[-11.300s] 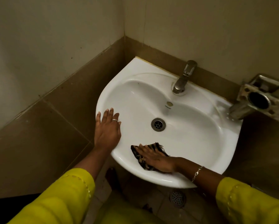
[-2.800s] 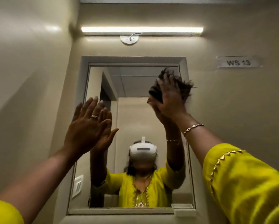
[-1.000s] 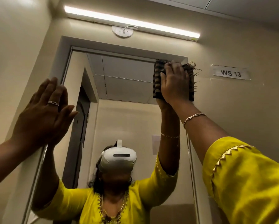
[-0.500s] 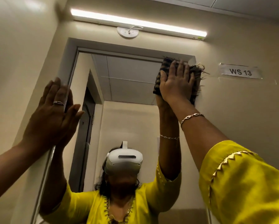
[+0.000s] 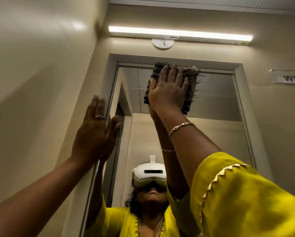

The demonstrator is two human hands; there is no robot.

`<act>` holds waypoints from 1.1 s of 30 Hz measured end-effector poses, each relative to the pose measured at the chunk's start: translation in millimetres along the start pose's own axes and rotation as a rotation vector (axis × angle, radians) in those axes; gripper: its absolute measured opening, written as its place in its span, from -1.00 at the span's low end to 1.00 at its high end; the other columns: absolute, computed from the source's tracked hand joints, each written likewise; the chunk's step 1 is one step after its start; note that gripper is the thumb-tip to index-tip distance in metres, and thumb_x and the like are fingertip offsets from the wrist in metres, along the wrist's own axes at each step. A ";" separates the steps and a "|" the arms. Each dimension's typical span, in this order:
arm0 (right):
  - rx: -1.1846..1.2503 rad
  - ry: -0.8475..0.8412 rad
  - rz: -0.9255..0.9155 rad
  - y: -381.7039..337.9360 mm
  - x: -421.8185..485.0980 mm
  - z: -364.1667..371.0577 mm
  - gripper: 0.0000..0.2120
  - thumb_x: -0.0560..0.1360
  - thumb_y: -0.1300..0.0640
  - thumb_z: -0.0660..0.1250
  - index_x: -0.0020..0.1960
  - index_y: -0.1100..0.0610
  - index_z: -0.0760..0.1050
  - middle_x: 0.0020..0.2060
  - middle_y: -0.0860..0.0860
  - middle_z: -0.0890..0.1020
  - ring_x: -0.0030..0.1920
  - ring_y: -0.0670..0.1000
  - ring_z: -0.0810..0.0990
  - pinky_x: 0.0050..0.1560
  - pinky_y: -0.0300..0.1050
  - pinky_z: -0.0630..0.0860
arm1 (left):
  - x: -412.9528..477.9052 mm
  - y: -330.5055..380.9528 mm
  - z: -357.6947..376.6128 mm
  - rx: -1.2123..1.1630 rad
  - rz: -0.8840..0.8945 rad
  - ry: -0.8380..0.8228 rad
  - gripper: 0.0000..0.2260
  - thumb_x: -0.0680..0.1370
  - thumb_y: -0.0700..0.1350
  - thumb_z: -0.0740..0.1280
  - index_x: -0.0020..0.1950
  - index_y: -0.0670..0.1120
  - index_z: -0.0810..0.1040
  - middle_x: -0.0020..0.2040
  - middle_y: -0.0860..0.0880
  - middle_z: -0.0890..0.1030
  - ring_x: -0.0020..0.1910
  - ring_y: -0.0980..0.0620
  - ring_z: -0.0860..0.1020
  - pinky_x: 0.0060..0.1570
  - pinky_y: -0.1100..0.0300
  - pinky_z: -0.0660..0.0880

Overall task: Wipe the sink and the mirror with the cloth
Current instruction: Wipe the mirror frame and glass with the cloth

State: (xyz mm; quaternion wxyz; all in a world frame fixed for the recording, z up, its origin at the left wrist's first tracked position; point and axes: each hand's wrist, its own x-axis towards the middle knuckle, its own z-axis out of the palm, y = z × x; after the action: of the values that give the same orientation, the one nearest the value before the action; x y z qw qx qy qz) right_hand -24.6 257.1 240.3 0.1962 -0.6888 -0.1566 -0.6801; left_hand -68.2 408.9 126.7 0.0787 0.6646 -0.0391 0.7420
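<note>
cloth [image 5: 188,93] pressed to mirror [image 5: 216,103] under flat right hand [image 5: 167,93].

frayed woven cloth [image 5: 189,86]; glossy glass mirror [image 5: 216,106]; smooth satin wall [image 5: 40,82]; metal bracelet [image 5: 181,127].

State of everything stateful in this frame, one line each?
cloth: folded, pressed flat on the mirror near its top edge.
right hand: flat, fingers straight, pressing the cloth.
left hand: flat, fingers straight, at the mirror's left edge.
mirror: wall-mounted, upper part under the cloth.
tube light: on.
</note>
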 end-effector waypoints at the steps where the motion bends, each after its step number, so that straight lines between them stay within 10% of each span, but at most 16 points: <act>1: 0.009 -0.007 -0.013 -10.8 -0.3 1.5 -0.44 0.62 -0.08 -0.14 0.52 0.16 -0.13 0.51 0.17 -0.09 0.50 0.18 -0.16 0.45 0.13 -0.21 | -0.4 -0.3 -0.2 -0.005 -0.011 0.000 -0.31 0.46 0.25 -0.06 0.49 -0.11 0.02 0.51 -0.14 0.05 0.45 -0.14 0.13 0.18 0.01 0.29; 15: 0.043 -0.062 -0.254 -75.1 0.6 11.3 -0.46 0.62 -0.07 -0.15 0.52 0.13 -0.13 0.52 0.15 -0.11 0.50 0.16 -0.19 0.45 0.13 -0.23 | -0.2 2.1 -4.8 -0.076 -0.022 0.048 -0.50 0.55 -0.03 0.04 0.44 -0.24 0.15 0.41 -0.28 0.28 0.37 -0.22 0.31 0.24 0.05 0.29; 33: -0.013 -0.012 -0.246 69.2 4.7 -12.0 -0.49 0.61 -0.11 -0.08 0.51 0.00 -0.05 0.52 0.03 0.02 0.52 0.07 -0.08 0.47 0.05 -0.16 | -2.8 11.9 -12.3 -0.012 -0.055 0.020 -0.53 0.56 0.00 0.04 0.44 -0.15 0.16 0.40 -0.25 0.28 0.20 -0.31 0.43 0.09 -0.14 0.40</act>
State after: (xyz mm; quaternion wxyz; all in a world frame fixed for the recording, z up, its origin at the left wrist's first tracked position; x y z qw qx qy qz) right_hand -1.6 190.7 241.0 0.1062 -0.6697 -0.2367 -0.6958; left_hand -82.0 399.0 123.1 0.1036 0.6574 -0.0244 0.7460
